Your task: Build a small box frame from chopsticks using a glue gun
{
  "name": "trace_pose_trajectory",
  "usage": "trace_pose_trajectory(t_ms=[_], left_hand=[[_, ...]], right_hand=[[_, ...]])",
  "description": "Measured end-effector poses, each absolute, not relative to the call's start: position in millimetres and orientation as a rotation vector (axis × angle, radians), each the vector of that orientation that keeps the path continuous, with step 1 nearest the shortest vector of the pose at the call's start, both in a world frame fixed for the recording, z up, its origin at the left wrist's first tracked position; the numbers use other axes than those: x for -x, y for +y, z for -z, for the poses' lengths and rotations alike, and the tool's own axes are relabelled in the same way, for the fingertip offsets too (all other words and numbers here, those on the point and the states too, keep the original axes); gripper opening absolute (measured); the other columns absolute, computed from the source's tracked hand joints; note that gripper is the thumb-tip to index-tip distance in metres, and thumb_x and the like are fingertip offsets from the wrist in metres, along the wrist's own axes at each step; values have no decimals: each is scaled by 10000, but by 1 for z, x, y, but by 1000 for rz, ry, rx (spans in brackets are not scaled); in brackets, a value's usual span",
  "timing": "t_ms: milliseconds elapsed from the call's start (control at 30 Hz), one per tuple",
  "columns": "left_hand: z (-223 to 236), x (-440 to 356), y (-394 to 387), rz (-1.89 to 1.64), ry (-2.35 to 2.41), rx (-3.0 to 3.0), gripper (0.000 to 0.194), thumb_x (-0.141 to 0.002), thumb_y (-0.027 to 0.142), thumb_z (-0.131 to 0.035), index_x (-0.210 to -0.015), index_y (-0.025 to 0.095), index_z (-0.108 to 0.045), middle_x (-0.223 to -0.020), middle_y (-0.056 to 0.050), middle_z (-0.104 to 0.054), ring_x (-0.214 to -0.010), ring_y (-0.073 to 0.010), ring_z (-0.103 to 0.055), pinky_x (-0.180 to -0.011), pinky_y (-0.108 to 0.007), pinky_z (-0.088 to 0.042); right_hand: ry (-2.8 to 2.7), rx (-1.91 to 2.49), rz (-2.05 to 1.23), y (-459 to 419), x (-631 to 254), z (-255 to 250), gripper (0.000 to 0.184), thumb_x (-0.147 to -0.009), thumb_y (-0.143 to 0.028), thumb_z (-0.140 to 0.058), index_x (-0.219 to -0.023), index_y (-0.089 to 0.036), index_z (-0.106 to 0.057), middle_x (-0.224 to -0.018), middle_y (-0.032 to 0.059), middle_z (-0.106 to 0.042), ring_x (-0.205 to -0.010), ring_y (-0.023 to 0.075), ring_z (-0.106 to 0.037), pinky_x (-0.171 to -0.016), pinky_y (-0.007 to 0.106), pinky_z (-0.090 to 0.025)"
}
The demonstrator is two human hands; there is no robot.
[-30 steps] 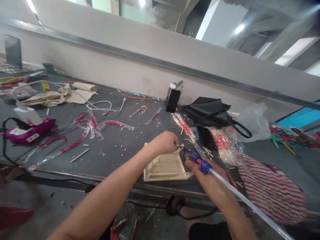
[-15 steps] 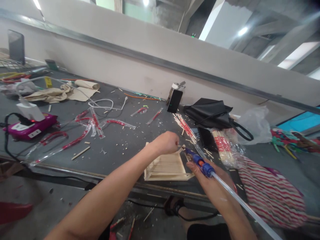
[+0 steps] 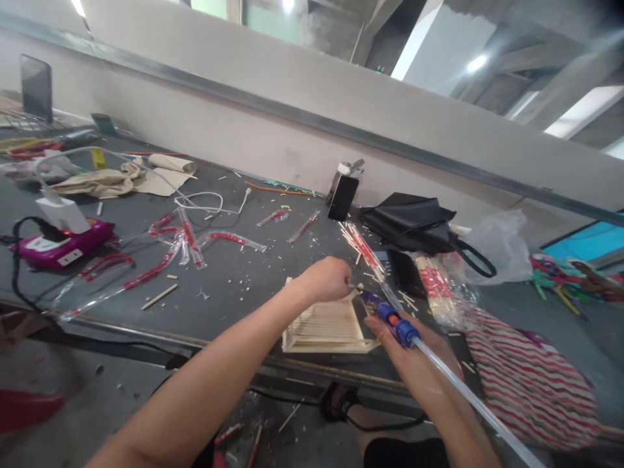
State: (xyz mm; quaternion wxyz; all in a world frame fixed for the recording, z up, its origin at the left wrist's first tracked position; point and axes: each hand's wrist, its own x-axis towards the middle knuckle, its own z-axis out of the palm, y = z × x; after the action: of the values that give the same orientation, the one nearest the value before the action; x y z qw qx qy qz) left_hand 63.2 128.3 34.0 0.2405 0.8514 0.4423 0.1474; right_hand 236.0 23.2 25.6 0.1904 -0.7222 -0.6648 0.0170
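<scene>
My right hand (image 3: 414, 338) is wrapped round a blue hot glue gun (image 3: 390, 315). A long clear glue stick (image 3: 468, 374) runs out of its back end toward the lower right. My left hand (image 3: 331, 278) is closed in a pinch close to the gun's nozzle. From its fingers pokes the pale end of a small wooden stick (image 3: 359, 286); the rest is hidden by the fist. Under my left wrist a tray-like frame of pale wooden sticks (image 3: 326, 325) lies at the table's front edge, partly covered by my forearm.
Loose sticks (image 3: 363, 250) and a wrapped bundle of sticks (image 3: 433, 283) lie to the right, near a black bag (image 3: 407, 218) and striped cloth (image 3: 526, 383). A phone (image 3: 342, 197) stands upright behind. At left are a purple power strip (image 3: 68, 247) and plastic wrappers (image 3: 188, 237).
The view has shifted very slightly. Both hands, the glue gun and the stick frame keep nearly the same places relative to one another.
</scene>
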Motion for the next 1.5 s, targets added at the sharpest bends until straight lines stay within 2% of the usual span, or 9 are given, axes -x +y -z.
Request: trace_pose_trajectory(t_ms=[400, 667, 833, 933, 1167, 1333, 1500], left_hand=[[-34, -63, 129, -402, 1219, -2312, 224, -689, 86, -528, -773, 162, -722, -774, -75, -707, -695, -177, -604, -605, -258, -427], [-34, -63, 128, -415, 1212, -2320, 219, -697, 83, -524, -761, 162, -717, -765, -68, -703, -695, -169, -598, -616, -253, -425], [-35, -63, 128, -413, 1211, -2320, 208, -699, 88, -527, -755, 161, -713, -759, -69, -702, -696, -176, -601, -612, -257, -425], [-34, -63, 128, -416, 1210, -2324, 217, -697, 86, -521, -765, 163, -712, -770, -70, -703, -703, -179, -602, -614, -259, -422], [-35, -63, 126, -434, 1203, -2340, 233, -694, 80, -510, -760, 169, -715, -776, -65, -700, -707, -174, -594, -614, -259, -404], [-37, -62, 124, -454, 1187, -2354, 247, -701, 82, -485, -742, 177, -710, -732, -37, -687, -666, -155, -564, -583, -251, -370], [-37, -62, 123, -467, 1167, -2348, 249, -727, 91, -469, -735, 168, -706, -701, -23, -674, -638, -133, -541, -577, -236, -358]], right_hand=[[-1886, 2003, 50, 21, -234, -26, 445, -756, -687, -519, -704, -274, -677, -590, 11, -681, -511, 196, -623, -436, 250, -372], [-1851, 2068, -12, 20, -233, -29, 454, -744, -700, -523, -737, -273, -677, -629, 20, -701, -546, 212, -641, -445, 259, -391], [-1786, 2036, -142, 20, -236, -27, 441, -748, -682, -534, -778, -265, -676, -698, 30, -718, -599, 220, -648, -484, 275, -413], [-1733, 1911, -158, 18, -237, -29, 416, -762, -648, -548, -757, -246, -655, -722, 40, -711, -659, 222, -653, -562, 280, -450], [-1640, 1887, -31, 30, -247, -30, 399, -785, -621, -532, -711, -231, -568, -613, 29, -630, -610, 218, -605, -571, 289, -419], [-1890, 1966, -1, 49, -265, -8, 307, -818, -514, -512, -857, -213, -563, -791, 64, -663, -739, 244, -633, -603, 299, -424], [-2020, 2028, 76, 57, -269, 1, 258, -819, -424, -542, -866, -171, -557, -859, 109, -656, -859, 264, -629, -703, 328, -445]])
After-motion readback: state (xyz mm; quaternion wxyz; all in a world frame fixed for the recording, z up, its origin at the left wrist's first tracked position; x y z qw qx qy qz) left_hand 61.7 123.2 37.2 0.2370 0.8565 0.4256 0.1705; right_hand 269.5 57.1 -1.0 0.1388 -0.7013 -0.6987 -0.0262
